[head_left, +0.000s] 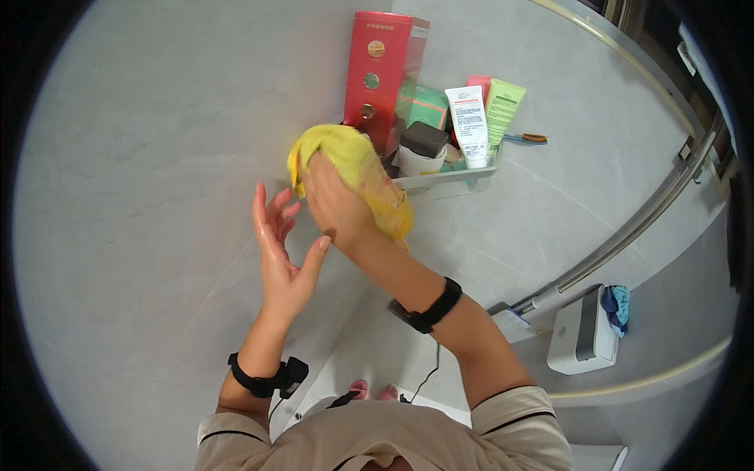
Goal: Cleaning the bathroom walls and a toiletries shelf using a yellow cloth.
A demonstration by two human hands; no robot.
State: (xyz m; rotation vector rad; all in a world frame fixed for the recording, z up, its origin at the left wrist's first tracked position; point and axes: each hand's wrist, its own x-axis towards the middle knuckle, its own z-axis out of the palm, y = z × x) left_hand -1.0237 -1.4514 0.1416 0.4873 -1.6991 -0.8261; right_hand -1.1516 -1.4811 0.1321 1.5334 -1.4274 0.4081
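My right hand (336,202) is on a bright yellow cloth (348,145), its fingers pressed into the fabric and partly hidden by it. The cloth is bunched above the hand and hangs down beside the wrist, at the left end of a clear wall shelf (448,179). Close by on the left, my left hand (283,255) is raised with fingers apart and nothing in it; its skin looks wet. The left thumb tip comes near the right wrist, and I cannot tell whether they touch.
The shelf bears a tall red box (381,78), a green box (428,108), a dark-lidded white jar (422,147), a white tube (469,122) and a green tube (503,110). A brush (528,139) sticks out right. Farther right are a curved metal rail (628,235) and a white bin (577,337).
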